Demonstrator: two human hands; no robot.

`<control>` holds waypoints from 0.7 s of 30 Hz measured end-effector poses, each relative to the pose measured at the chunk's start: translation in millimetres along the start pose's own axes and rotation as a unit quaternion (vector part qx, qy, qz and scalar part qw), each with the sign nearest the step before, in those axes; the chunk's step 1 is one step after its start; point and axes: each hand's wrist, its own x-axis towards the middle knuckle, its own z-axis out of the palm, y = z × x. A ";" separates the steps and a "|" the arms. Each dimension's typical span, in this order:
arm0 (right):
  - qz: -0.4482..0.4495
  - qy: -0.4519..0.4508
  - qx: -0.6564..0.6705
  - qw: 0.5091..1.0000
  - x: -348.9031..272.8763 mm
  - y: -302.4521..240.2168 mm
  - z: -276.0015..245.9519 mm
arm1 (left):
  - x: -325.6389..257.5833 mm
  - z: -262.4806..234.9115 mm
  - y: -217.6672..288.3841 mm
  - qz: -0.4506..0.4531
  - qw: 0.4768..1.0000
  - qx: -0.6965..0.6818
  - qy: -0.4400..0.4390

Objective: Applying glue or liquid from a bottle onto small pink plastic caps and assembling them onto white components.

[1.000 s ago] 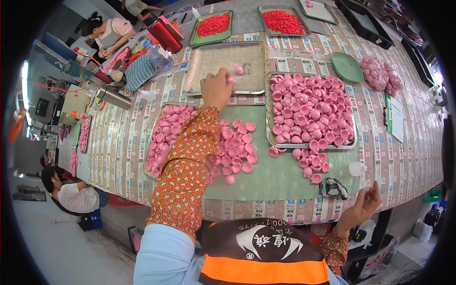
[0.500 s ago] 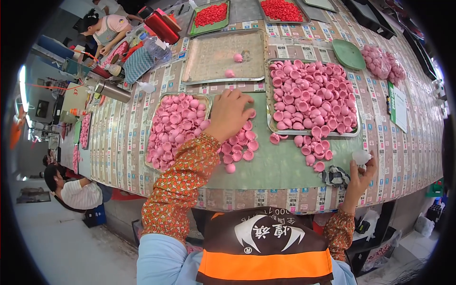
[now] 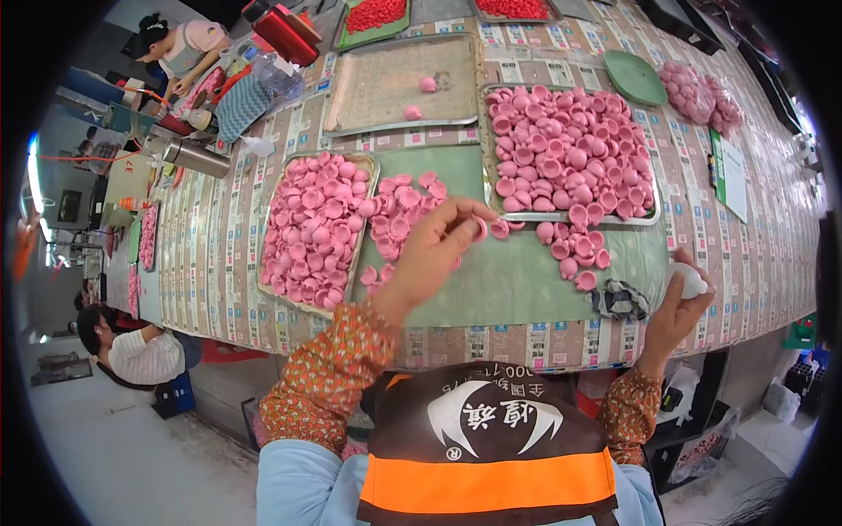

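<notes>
My left hand is closed, pinching a small pink half-shell between thumb and fingertips above the green mat. Under and behind it lies a loose heap of pink half-shells, partly hidden by the hand. At the right, my right hand is wrapped round a small white squeeze bottle. A crumpled grey cloth lies beside that hand. More loose pink half-shells spread over the mat between the hands, below a heaped tray.
Pink half-shells fill a left tray and a right tray. Behind stands a metal tray with two pink balls. Farther off are trays of red pieces, a green dish, bagged pink pieces and a steel flask.
My left hand has moved right and nearer from the heap beside the left tray and now pinches a half-shell. My right hand still holds the bottle, slightly farther right.
</notes>
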 end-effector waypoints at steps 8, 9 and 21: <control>0.105 -0.343 0.244 0.901 -69.4 -86.2 51.1 | -77.9 56.3 -16.6 -0.095 0.974 -0.200 0.042; 0.111 -0.343 0.240 0.902 -77.2 -91.1 55.0 | -83.6 61.8 -18.0 -0.101 0.972 -0.206 0.051; 0.135 -0.434 0.152 0.878 -84.3 -95.0 65.0 | -115.5 49.6 -29.2 -0.231 0.901 -0.363 -0.060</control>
